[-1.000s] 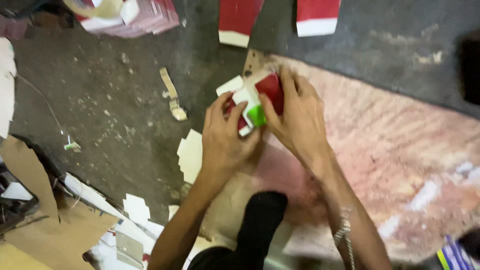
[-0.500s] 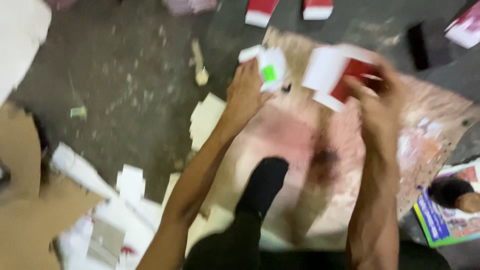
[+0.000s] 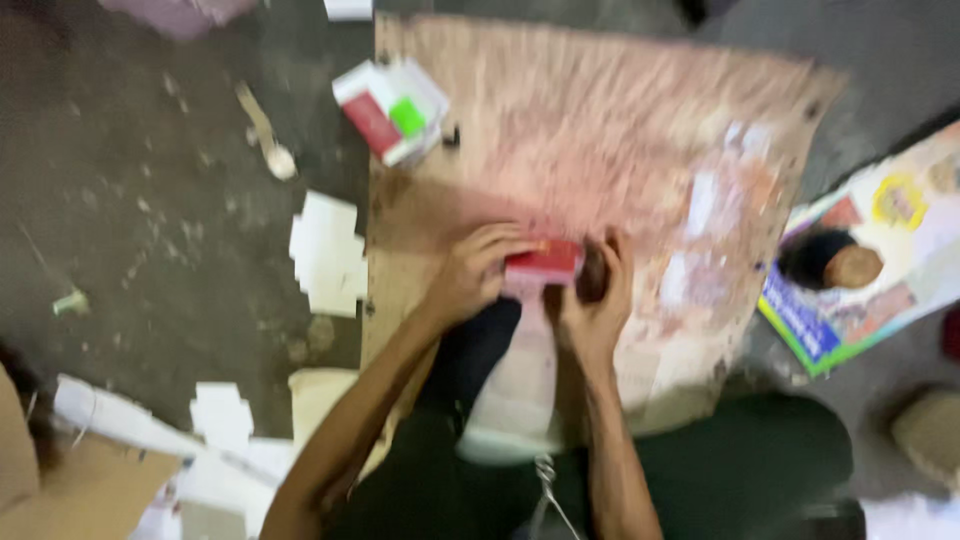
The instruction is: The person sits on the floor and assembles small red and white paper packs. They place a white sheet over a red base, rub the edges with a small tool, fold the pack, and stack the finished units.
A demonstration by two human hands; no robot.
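Both hands hold a flat red and white cardboard piece (image 3: 535, 300) over the near edge of a worn pinkish board (image 3: 600, 130). My left hand (image 3: 470, 275) grips its red top end from the left. My right hand (image 3: 595, 300) grips it from the right, with a dark round thing under the fingers that I cannot make out. The white part of the piece hangs down toward my lap. A folded red and white box with a green patch (image 3: 392, 108) lies at the board's far left corner. The picture is blurred.
White cardboard scraps (image 3: 328, 252) lie on the dark floor to the left, with more scraps and brown cardboard (image 3: 90, 480) at the lower left. A colourful printed sheet (image 3: 870, 250) with a dark round pot on it lies to the right.
The view has swung down and right. The box with the green patch has left my hands and lies on the board's corner. Both hands came together near my lap on the red and white piece.
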